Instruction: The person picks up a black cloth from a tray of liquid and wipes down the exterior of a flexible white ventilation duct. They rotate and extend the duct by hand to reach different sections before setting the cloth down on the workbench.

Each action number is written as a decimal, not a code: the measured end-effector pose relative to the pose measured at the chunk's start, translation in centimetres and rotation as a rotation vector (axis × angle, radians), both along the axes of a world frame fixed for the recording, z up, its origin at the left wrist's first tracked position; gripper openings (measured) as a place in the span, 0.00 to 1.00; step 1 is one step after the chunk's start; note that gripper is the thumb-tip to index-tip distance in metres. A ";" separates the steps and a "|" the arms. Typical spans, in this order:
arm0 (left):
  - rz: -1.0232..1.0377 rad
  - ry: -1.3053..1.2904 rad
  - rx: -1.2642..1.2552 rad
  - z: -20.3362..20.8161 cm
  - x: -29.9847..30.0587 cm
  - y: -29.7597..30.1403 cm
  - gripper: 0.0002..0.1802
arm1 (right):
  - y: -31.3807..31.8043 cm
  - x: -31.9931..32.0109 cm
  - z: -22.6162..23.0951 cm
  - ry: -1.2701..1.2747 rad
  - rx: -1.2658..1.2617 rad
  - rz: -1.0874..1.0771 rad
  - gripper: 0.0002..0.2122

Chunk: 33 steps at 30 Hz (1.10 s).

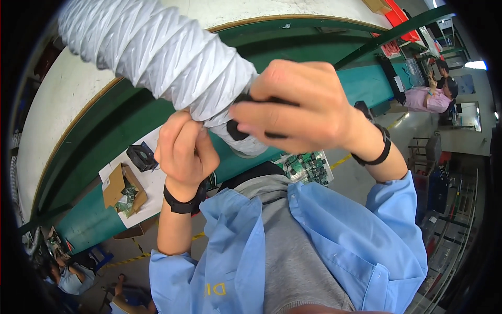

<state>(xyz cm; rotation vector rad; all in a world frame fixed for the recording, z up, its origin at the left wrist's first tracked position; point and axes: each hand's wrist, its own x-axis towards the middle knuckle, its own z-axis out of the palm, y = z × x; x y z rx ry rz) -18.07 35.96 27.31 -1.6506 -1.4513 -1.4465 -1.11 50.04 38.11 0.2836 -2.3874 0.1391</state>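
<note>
The head view shows a big white crinkly hose [157, 57], with its near end between the two hands. The left hand [185, 152] is at the hose's low edge. Its fingers are curled in and the tips touch the hose, but I cannot tell what they pinch. The right hand [308, 107] is on the right side of the hose's end. It is a bit blurry, and its bent fingers squeeze a black piece [238, 131] that sits against the hose. I cannot tell what that piece is. Below the hose and to its left are a black part [141, 158] and an open brown box [114, 189] with green bits in it. Green circuit boards [306, 166] lie below the hose and to its right. Far right of the hose is a person in pink [426, 99].
</note>
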 end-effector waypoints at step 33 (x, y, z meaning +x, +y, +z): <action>-0.518 -1.564 -0.243 -6.4 2.7 -0.6 0.49 | -2.9 -0.1 -6.3 0.029 -0.769 -0.068 0.06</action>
